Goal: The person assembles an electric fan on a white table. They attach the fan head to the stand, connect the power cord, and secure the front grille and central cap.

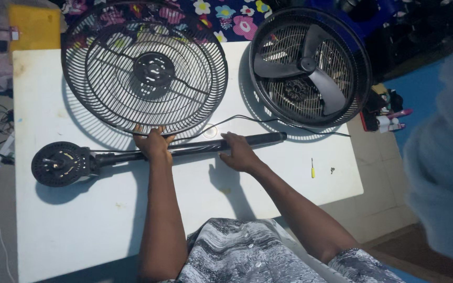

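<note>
The black fan stand pole [195, 148] is laid flat across the white table [79, 225], running from the round motor mount [61, 164] at the left end toward the open tube end at the right. The left hand [153, 144] is wrapped over the pole near its middle, fingers curled around it in a grasp. The right hand [238, 152] is pressed onto the pole further right, fingers spread and flat rather than clenched; whether it is truly gripped there cannot be told.

The pole is best steadied at two well-separated points, as is done here, so that the smooth, glossy tube is kept from rolling; the thin black cable [268, 121] beside it should be kept clear of the palms.

A domed wire front grille [144, 68], fine radial ribs around a solid hub, is set just behind the left hand, its rim touching the fingers. The rear grille [310, 65] is lying to the right, and in it sit matte, curved plastic blades [310, 68]. A small yellow-handled screwdriver [312, 168] is lying near the right edge.
</note>
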